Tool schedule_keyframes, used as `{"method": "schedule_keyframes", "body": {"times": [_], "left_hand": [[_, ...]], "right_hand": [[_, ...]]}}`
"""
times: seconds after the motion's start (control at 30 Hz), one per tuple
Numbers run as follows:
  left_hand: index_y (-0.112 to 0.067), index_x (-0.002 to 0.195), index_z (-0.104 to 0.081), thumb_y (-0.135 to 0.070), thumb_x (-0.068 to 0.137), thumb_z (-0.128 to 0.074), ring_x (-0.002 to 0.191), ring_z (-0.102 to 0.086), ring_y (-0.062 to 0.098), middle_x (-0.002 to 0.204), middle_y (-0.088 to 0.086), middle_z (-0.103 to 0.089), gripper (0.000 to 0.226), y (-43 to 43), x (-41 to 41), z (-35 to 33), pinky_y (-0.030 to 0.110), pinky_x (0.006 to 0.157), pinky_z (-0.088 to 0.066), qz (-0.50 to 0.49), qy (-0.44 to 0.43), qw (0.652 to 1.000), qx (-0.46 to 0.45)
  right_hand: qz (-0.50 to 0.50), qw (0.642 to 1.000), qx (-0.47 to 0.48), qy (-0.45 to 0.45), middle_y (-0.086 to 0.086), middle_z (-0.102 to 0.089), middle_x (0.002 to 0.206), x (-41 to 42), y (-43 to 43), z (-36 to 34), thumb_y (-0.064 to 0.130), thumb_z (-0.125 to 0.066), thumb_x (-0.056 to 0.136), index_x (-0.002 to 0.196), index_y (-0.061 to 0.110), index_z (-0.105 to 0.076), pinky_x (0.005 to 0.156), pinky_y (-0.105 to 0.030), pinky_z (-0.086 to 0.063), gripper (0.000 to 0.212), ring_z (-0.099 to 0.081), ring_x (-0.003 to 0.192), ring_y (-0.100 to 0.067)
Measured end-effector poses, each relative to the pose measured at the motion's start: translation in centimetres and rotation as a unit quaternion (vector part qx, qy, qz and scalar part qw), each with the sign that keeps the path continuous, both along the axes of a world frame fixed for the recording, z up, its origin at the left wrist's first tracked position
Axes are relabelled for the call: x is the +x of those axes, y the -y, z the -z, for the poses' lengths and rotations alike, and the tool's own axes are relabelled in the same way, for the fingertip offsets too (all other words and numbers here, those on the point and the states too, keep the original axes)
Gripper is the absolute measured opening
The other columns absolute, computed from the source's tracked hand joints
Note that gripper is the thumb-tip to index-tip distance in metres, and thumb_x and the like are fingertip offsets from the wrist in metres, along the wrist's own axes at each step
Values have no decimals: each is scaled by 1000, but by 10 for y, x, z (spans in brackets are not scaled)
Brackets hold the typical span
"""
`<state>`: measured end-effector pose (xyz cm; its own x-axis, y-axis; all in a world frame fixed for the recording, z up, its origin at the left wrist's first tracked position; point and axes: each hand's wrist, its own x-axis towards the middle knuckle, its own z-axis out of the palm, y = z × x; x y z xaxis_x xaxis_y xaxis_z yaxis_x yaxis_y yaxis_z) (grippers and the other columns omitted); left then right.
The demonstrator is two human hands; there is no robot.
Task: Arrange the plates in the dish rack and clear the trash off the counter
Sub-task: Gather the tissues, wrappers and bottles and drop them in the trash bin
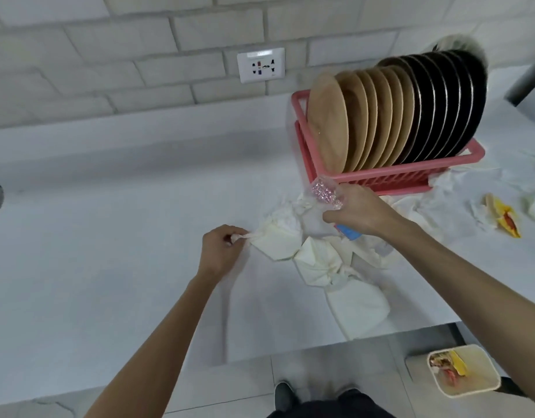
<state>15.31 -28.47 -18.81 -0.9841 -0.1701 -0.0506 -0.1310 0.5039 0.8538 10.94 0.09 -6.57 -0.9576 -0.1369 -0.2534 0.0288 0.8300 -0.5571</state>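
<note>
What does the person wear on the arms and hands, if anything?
Nothing that shows. Both forearms are bare up to the frame edge, with no sleeves. The left grip and the right grip are bare hands: no gloves, no rings, and no watch or bracelet visible at the wrists.

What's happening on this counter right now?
A person is gathering trash at a white counter. The left hand pinches a twisted corner of a white bag, while the right hand holds a crumpled clear plastic bottle just above it. The pink dish rack behind holds a full row of tan plates and black plates standing on edge. Crumpled tissues and a yellow wrapper lie on the counter to the right.
</note>
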Motion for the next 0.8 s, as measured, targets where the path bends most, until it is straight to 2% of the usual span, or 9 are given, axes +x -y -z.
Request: {"method": "schedule_keyframes", "body": {"times": [0.1,0.17,0.27,0.33,0.43,0.5,0.6,0.7,0.8], "left_hand": [[-19,91,-77,-3,85,-65,83,-63,-5,94,-12,-71,21,2,-1,-10,9,69,-45,-47,-25,998,44],[-17,94,-75,-3,89,-55,85,-61,-4,96,-10,-68,25,-1,-7,-21,8,71,-45,-63,-40,994,76],[-7,78,-65,1,89,-44,68,-54,-2,83,0,-62,24,-16,-24,-42,11,62,-40,-57,-45,992,106],[-6,69,-56,0,90,-40,58,-49,3,71,3,-55,27,-30,-36,-58,15,57,-38,-40,-44,987,152],[-4,67,-59,-15,82,-43,63,-59,12,65,4,-60,25,-45,-53,-79,24,59,-48,-6,-20,977,211],[-5,73,-61,-23,81,-51,69,-65,15,70,-1,-66,22,-52,-61,-82,30,62,-49,42,1,986,161],[-12,90,-63,-19,84,-70,74,-61,6,92,-5,-67,12,-59,-70,-67,23,63,-45,147,6,989,-31],[-15,104,-62,-25,80,-79,94,-53,14,106,-6,-57,31,-64,-76,-43,29,79,-45,275,-1,932,-236],[-13,86,-63,-16,80,-73,84,-57,20,89,-1,-63,12,-69,-74,-36,35,73,-46,271,-13,932,-241]], "right_hand": [[21,1000,-8,14,-12,-70,81,6,-8,2,39,-65,59,97,9,-59,69,-44,-56,49,-69,77,-28],[36,999,-16,19,-14,-71,80,10,-13,1,38,-66,60,99,7,-59,69,-47,-57,51,-71,75,-29],[48,998,-20,26,-7,-72,69,15,-19,-1,34,-69,64,102,9,-59,69,-47,-60,47,-72,66,-22],[53,998,-16,23,-10,-72,73,18,-22,-4,33,-69,65,96,8,-59,68,-45,-58,41,-71,68,-24],[62,998,-6,9,-7,-62,67,24,-27,-6,35,-68,63,78,10,-53,57,-39,-50,33,-63,64,-27],[72,997,-15,9,-4,-55,64,29,-29,-7,37,-66,61,76,7,-52,55,-36,-43,36,-57,62,-24],[88,996,-10,16,-10,-65,78,41,-34,-9,34,-70,69,98,2,-60,60,-33,-46,44,-58,70,-22],[84,996,13,20,-4,-62,89,51,-38,-9,35,-71,74,109,9,-58,70,-35,-51,45,-60,82,-21],[79,996,16,36,-3,-61,90,59,-43,-4,35,-70,75,113,9,-57,74,-38,-51,48,-61,87,-22]]}}
